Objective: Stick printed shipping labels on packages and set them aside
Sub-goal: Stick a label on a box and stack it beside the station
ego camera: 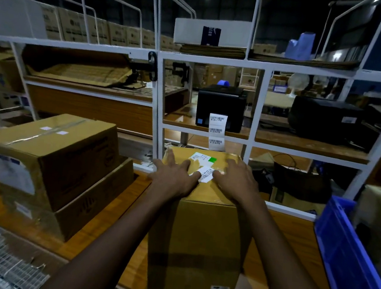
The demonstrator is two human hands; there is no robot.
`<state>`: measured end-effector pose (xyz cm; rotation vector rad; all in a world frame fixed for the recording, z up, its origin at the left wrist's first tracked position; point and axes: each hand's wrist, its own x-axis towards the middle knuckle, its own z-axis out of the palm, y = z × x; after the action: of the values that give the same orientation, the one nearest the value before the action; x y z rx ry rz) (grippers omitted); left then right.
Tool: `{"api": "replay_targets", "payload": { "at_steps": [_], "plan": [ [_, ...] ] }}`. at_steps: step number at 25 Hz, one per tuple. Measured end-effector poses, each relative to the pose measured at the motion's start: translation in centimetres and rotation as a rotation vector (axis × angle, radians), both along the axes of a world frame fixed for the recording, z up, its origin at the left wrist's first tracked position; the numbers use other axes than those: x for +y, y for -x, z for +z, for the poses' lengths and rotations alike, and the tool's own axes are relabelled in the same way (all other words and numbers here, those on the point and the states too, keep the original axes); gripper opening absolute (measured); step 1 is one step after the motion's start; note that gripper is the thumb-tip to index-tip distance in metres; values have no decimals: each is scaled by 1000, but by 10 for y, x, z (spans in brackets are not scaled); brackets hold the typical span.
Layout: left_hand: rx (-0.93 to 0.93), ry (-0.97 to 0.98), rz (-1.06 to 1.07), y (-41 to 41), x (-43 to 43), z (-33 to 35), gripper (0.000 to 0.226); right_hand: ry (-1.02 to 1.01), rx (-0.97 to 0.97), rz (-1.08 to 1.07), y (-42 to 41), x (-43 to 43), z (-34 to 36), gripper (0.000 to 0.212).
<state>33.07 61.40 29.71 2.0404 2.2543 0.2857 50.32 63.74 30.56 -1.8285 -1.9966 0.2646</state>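
Note:
A tall brown cardboard package [196, 245] stands on the wooden table in front of me. A white barcode label [206, 174] lies on its top face, near an older white and green sticker [203, 157]. My left hand [174, 177] rests flat on the top with spread fingers, its fingertips on the label's left edge. My right hand [237, 181] presses flat on the top just right of the label. Behind the package, a black label printer [221, 105] has a strip of printed labels [217, 130] hanging from it.
Two stacked cardboard boxes [50, 168] sit on the table to the left. A blue plastic crate [355, 258] stands at the right. A white metal shelf frame [159, 108] rises behind the package, with a second black device [324, 120] on its right shelf.

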Motion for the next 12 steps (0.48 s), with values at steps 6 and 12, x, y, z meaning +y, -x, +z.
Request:
{"api": "replay_targets", "payload": {
  "at_steps": [6,12],
  "plan": [
    [-81,-46,64,14,-13,0,64,133,905,174,-52,-28,-10,38],
    [-114,-33,-67,23,-18,1,56,102,1300,394,-43,-76,1,40]
  ]
}}
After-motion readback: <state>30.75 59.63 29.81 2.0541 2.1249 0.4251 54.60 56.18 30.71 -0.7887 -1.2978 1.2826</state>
